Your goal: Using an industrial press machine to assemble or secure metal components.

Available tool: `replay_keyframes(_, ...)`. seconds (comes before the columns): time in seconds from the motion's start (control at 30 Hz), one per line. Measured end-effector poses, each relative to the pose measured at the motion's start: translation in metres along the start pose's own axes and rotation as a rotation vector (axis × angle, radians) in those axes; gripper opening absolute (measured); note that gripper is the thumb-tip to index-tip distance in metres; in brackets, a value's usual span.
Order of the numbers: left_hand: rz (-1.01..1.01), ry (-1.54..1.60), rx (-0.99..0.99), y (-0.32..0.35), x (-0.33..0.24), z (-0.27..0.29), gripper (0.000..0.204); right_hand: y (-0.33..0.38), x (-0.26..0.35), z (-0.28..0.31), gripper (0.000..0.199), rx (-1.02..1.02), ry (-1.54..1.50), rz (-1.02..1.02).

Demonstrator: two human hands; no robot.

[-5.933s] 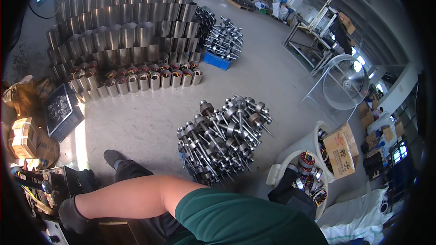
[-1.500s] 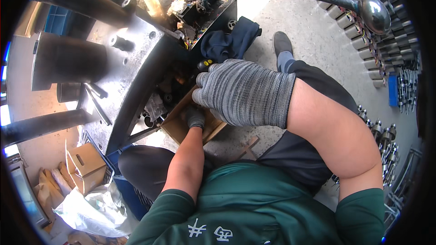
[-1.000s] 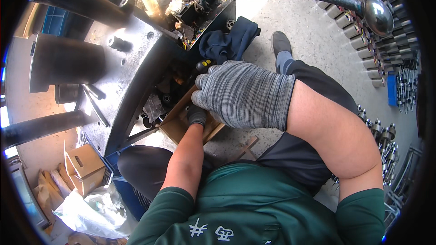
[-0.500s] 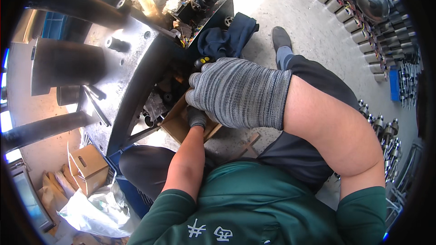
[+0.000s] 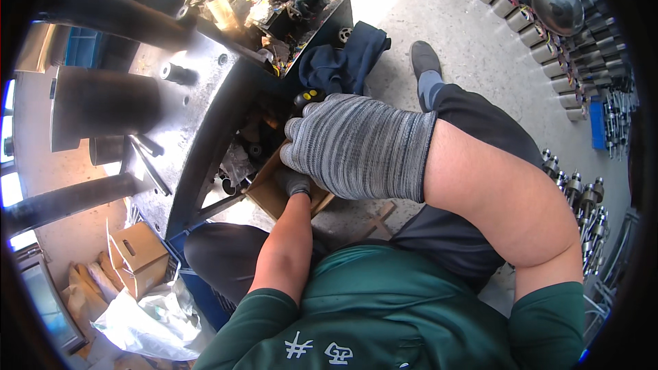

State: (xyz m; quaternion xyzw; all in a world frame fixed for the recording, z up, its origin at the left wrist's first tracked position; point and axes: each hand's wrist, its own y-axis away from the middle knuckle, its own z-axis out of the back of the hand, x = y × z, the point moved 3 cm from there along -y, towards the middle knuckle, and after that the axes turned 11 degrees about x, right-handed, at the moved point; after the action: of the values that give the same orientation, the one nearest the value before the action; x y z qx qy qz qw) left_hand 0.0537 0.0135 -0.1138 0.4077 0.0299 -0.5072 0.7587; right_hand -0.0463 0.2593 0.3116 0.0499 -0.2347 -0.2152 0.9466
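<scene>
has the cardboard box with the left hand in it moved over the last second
No, no clear shift: the cardboard box sits the same against the metal machine plate.

The pale grey floor [image 5: 449, 34] carries ranks of steel cylinders [image 5: 550, 72], a blue crate [image 5: 598, 125] near them and the person's dark shoe [image 5: 425, 58] — while a thick metal plate [image 5: 209, 92], brightly lit on its upper part, bears a short round stud [image 5: 171, 72], some slim rods [image 5: 149, 166] and stout dark columns [image 5: 113, 108].
</scene>
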Motion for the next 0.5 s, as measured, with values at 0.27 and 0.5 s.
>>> replay_keyframes(0.27,0.012,-0.104,0.109,0.006,0.001,-0.004,0.048,0.001,0.002,0.002,0.020,0.041,-0.027,-0.016)
replay_keyframes(0.5,0.013,-0.193,0.195,0.003,-0.006,-0.012,0.046,0.001,0.001,0.005,0.020,0.074,-0.039,-0.034)
